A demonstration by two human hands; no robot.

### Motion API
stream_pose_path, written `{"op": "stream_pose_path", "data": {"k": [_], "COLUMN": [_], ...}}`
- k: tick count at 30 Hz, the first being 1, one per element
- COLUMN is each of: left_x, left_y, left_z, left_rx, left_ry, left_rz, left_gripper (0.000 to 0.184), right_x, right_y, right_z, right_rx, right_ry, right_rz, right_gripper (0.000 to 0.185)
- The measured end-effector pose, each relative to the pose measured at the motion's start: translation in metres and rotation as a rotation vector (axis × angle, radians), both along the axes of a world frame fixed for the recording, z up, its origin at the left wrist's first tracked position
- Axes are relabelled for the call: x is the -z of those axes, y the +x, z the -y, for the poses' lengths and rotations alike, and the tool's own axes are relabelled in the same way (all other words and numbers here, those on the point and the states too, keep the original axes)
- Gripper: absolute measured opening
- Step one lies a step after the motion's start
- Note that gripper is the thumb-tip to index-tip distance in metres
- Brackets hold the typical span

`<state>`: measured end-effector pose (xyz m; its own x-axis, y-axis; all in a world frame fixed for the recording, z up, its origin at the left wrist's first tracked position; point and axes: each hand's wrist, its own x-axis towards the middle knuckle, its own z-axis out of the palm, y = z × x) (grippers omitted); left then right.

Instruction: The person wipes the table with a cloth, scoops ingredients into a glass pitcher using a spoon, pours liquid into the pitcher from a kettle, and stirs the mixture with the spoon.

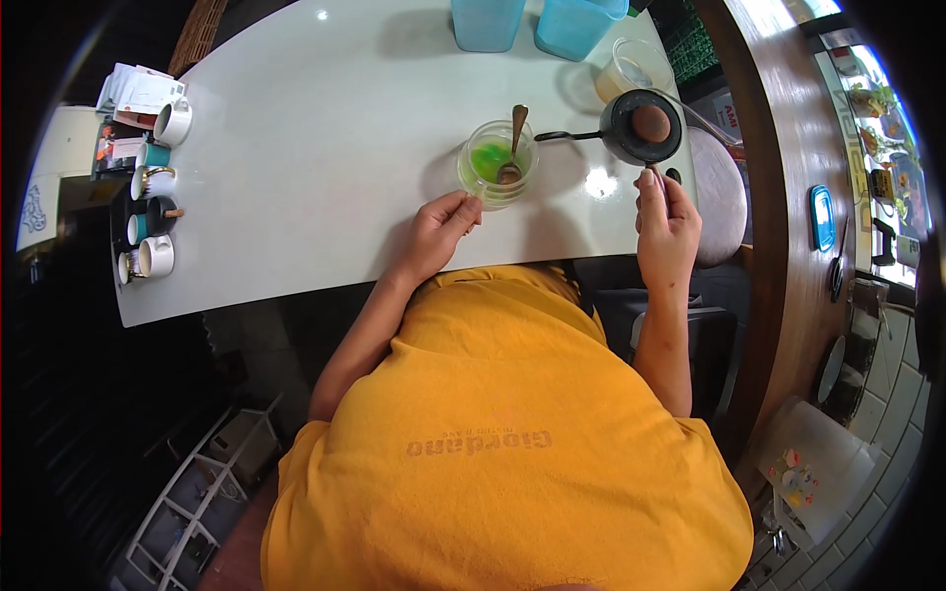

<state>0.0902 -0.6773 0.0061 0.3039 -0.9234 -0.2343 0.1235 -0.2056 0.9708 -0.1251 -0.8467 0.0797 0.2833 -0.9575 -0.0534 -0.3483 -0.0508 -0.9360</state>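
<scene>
My left hand [446, 227] is closed at the near side of a clear glass cup [468, 182], fingers pinched at what seems to be its handle. Green liquid [488, 156] lies in the cup, and a metal spoon [517, 123] leans inside with its handle up. My right hand [667, 219] pinches a thin handle, mostly hidden by the fingers, at the near edge of a small round black vessel [614, 128]. A rounded brown shape [650, 123] shows over the vessel; I cannot tell whether it belongs to the held handle. A dark handle [567, 136] sticks out leftward from the vessel.
Two light-blue containers [486, 28] stand at the far edge of the white table [296, 148]. A clear tub [631, 64] sits behind the black vessel. Several cups [156, 254] line the left edge. A wooden counter [788, 197] runs along the right.
</scene>
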Motion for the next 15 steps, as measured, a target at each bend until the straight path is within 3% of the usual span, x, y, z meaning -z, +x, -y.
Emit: {"op": "stream_pose_path", "data": {"k": [15], "left_x": [-0.003], "left_y": [0.001], "left_z": [0.0], "left_rx": [0.012], "left_ry": [0.042], "left_rz": [0.011], "left_gripper": [0.031], "right_x": [0.001], "right_y": [0.019], "right_z": [0.019], "right_rx": [-0.007], "right_ry": [-0.06], "right_rz": [0.015], "right_gripper": [0.035]}}
